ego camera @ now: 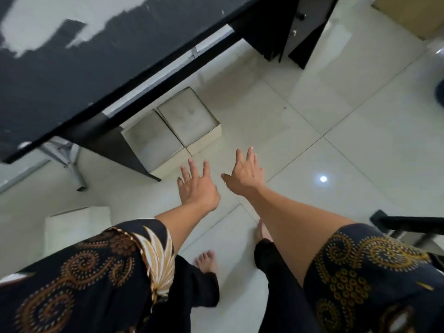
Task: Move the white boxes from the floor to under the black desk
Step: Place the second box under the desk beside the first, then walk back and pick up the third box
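Note:
Two white boxes stand side by side on the tiled floor at the black desk's [72, 75] front edge, partly under it: the left box [153, 138] against the desk's dark side panel, the right box [189, 116] touching it. A third white box [77, 227] sits on the floor at the lower left, apart from the desk. My left hand [197, 186] and my right hand [245, 171] are stretched out with fingers spread, just in front of the two boxes. Neither hand holds anything or touches a box.
A black drawer cabinet [283, 32] stands at the desk's far end. Metal chair legs [72, 164] are at the left under the desk. A black bar [408, 224] juts in at the right. My bare feet [206, 260] stand on pale glossy tiles [336, 116].

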